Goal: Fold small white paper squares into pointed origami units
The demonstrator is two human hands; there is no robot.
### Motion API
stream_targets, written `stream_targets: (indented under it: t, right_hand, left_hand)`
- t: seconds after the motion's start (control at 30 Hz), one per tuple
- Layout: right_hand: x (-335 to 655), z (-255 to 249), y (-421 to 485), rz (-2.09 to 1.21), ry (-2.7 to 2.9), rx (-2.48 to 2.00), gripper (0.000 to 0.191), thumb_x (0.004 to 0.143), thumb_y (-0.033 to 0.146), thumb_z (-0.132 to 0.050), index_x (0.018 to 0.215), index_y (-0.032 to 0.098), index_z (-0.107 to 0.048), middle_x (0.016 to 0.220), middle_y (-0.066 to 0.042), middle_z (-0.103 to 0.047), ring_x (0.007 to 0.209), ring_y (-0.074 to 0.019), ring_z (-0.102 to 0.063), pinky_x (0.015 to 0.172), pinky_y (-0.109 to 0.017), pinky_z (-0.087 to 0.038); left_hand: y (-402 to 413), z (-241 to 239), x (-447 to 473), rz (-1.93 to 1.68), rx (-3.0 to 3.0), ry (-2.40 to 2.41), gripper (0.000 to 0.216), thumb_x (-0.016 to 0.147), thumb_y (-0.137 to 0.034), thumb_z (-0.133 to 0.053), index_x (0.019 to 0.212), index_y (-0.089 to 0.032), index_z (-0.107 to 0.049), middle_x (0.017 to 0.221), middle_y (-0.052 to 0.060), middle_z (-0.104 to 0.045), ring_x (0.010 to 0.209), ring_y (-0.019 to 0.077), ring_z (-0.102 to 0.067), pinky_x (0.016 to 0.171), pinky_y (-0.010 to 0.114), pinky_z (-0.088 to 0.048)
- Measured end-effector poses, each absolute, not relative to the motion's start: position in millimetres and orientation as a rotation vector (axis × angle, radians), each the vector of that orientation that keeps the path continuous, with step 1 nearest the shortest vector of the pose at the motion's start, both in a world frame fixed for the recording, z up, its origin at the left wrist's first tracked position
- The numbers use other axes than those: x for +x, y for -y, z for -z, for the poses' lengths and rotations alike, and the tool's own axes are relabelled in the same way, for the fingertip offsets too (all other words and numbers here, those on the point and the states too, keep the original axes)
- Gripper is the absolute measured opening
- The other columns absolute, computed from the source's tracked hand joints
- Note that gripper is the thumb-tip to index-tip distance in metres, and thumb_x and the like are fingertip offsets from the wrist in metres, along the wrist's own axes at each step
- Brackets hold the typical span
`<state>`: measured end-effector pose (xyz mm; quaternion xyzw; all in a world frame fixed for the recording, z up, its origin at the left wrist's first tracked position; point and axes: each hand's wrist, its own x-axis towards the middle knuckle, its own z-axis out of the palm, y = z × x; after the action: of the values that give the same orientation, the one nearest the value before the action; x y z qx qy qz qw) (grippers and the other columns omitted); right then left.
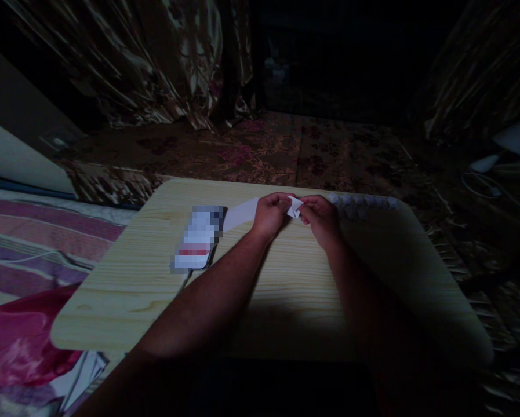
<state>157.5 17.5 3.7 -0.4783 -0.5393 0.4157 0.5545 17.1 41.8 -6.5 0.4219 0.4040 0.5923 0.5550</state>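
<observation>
Between my two hands is a small folded piece of white paper (293,207), held up over the far part of the wooden table (294,266). My left hand (270,213) pinches its left side. With bent fingers, my right hand (321,215) grips the right side. Left of my left hand lies a flat white paper sheet (241,214), partly hidden behind the hand. Several small folded white paper pieces (364,202) sit in rows just beyond my right hand, near the far right corner.
A lit phone (197,238) with a cable lies on the table's left part. Striped bedding (37,243) and pink cloth (29,330) are at the left. Behind the table are a patterned cover (260,145) and curtains (190,58). The room is dim.
</observation>
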Motion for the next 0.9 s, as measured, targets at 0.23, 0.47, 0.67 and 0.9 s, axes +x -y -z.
stream_targets:
  t: [0.23,0.47,0.67,0.9]
  right_hand:
    - [156.6,-7.1,-16.5,-0.926,1.277,-1.138,0.024,0.076,0.039,-0.068,0.09,0.02,-0.066,0.065,0.004,-0.065,0.053,-0.0104,-0.053,0.051,-0.024,-0.041]
    - [161.3,-5.8,-17.0,-0.83,1.293,-1.261,0.027,0.084,0.046,-0.06,0.072,0.021,-0.06,0.05,0.005,-0.054,0.048,-0.0116,-0.049,0.048,-0.024,-0.036]
    - [161.7,-2.5,-20.9,-0.845,1.251,-1.246,0.022,0.082,0.043,-0.059,0.077,0.022,-0.057,0.049,0.006,-0.052,0.046,-0.0118,-0.047,0.047,-0.024,-0.034]
    - [161.8,3.4,-25.8,-0.823,1.178,-1.219,0.027,0.076,0.038,-0.064,0.09,0.026,-0.044,0.051,0.01,-0.052,0.042,-0.0128,-0.047,0.044,-0.025,-0.035]
  left_hand:
    - [-41.1,9.5,17.5,-1.364,1.097,-0.987,0.026,0.07,-0.033,-0.075,0.087,-0.013,-0.079,0.067,0.003,-0.069,0.058,0.0112,-0.055,0.06,0.025,-0.043]
    - [-39.6,9.3,17.8,-1.321,1.137,-0.981,0.022,0.069,-0.029,-0.074,0.085,-0.014,-0.079,0.071,0.004,-0.072,0.06,0.0123,-0.057,0.061,0.026,-0.045]
    - [-37.0,6.3,18.7,-1.319,1.195,-1.01,0.019,0.07,-0.027,-0.072,0.082,-0.014,-0.079,0.069,0.003,-0.07,0.059,0.012,-0.056,0.059,0.025,-0.044]
    - [-35.2,5.2,19.3,-1.318,1.204,-1.004,0.018,0.069,-0.028,-0.076,0.081,-0.014,-0.077,0.064,0.0,-0.067,0.055,0.0101,-0.053,0.055,0.023,-0.04]
